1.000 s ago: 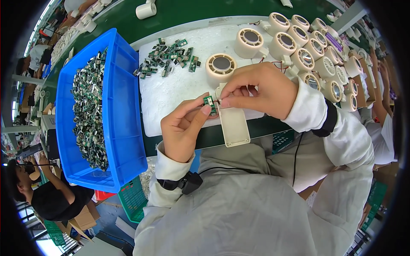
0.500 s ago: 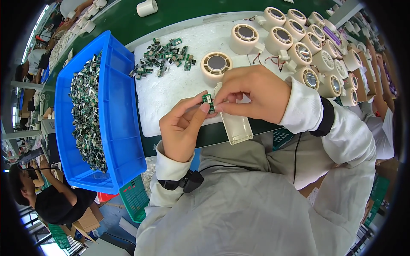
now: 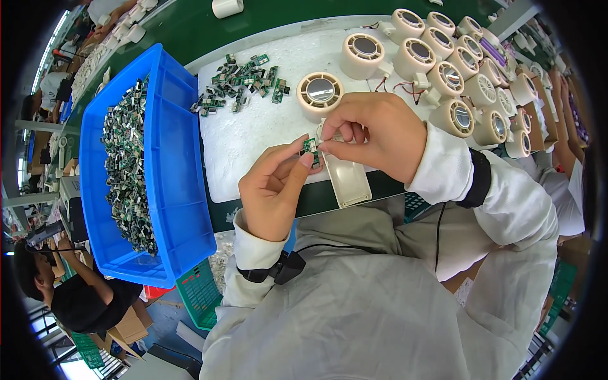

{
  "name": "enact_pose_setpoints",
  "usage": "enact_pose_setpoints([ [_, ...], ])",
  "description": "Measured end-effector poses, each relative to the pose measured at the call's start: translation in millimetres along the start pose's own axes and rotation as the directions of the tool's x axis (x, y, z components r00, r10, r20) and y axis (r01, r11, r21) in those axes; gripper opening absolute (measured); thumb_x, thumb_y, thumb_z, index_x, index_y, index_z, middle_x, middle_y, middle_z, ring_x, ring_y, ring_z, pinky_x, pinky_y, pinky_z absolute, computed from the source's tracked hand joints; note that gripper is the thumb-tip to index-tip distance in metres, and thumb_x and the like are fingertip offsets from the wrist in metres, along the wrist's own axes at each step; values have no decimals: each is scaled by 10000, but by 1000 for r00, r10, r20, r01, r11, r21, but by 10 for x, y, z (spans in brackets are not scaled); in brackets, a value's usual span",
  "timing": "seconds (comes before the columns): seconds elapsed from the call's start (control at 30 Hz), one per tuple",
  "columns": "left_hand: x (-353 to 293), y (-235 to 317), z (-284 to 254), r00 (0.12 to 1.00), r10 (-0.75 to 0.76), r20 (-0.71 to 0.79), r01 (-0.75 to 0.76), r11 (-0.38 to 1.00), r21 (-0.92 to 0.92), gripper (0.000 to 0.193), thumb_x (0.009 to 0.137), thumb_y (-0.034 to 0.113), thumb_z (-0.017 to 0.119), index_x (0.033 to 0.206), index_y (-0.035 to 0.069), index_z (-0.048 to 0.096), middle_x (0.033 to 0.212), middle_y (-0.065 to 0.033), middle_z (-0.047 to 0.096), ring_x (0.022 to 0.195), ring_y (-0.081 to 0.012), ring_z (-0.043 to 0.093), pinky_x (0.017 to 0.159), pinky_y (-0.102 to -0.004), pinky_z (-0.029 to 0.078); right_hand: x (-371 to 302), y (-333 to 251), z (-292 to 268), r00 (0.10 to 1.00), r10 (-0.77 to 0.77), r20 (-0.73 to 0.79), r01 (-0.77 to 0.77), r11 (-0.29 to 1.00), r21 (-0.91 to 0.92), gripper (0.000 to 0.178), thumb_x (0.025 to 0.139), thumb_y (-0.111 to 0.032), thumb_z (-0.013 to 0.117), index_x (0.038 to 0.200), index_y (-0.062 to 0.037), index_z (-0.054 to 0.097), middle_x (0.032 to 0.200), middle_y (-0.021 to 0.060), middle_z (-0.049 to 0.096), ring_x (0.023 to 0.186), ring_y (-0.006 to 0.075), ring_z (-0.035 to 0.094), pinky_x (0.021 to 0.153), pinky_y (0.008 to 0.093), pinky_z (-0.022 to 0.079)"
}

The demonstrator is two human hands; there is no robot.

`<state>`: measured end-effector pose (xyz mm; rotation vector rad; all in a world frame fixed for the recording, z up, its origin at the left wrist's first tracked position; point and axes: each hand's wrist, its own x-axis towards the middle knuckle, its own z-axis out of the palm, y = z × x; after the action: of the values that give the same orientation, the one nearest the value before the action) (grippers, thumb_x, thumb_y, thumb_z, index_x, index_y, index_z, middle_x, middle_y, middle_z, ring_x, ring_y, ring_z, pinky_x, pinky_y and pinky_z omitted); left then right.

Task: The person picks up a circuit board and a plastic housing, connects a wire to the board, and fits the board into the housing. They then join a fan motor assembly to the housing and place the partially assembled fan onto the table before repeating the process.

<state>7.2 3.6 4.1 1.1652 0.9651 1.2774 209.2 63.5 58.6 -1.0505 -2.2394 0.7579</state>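
Note:
A small green circuit board (image 3: 310, 149) is pinched between the thumb and fingers of my left hand (image 3: 271, 190). Close against its right edge, my right hand (image 3: 380, 136) has thumb and forefinger pressed together; whatever sits between those fingertips is too small to make out. Beneath my hands lies a cream handheld fan body, its round head (image 3: 320, 92) on the white mat and its open, hollow handle (image 3: 348, 183) pointing toward me over the table edge. My right hand covers part of the spot where head and handle meet.
A blue bin (image 3: 180, 171) full of circuit boards stands at the left. Loose boards (image 3: 244, 82) are piled on the white mat (image 3: 231, 145). Several cream fan bodies (image 3: 415, 54) with wires crowd the right. A white cylinder (image 3: 227, 7) sits on the green surface behind. Another person (image 3: 85, 294) is at lower left.
My right hand has shifted slightly left, its other fingers now more curled. The fan's handle has swung a little left and its head has turned slightly. The white cylinder behind has moved right.

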Motion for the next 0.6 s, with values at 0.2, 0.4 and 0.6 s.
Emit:
enact_pose_setpoints([
  [0.2,7,-17,2,1000,0,13,-1,1000,7,297,965,-48,599,1261,-46,619,1164,-143,645,1050,-223,690,901,-318,578,4,87,-22,996,10,91,-22,990,138,143,829,-136,782,944,-61,740,799,46,645,661,166,595,579,282,471],
  [0.4,17,-33,-8,997,68,30,-70,995,77,278,958,-50,610,1232,-36,650,1158,-142,653,1008,-198,686,866,-296,567,31,121,-52,993,-36,109,23,992,120,130,831,-146,785,917,-58,742,846,55,680,707,184,630,596,289,487],
  [0.6,-16,-61,33,988,150,31,-153,951,269,265,933,-39,649,1189,4,704,1101,-136,675,938,-169,672,805,-261,536,43,129,-138,979,-152,138,155,988,-9,122,815,-155,784,885,-65,740,810,64,653,735,235,636,628,338,504],
])
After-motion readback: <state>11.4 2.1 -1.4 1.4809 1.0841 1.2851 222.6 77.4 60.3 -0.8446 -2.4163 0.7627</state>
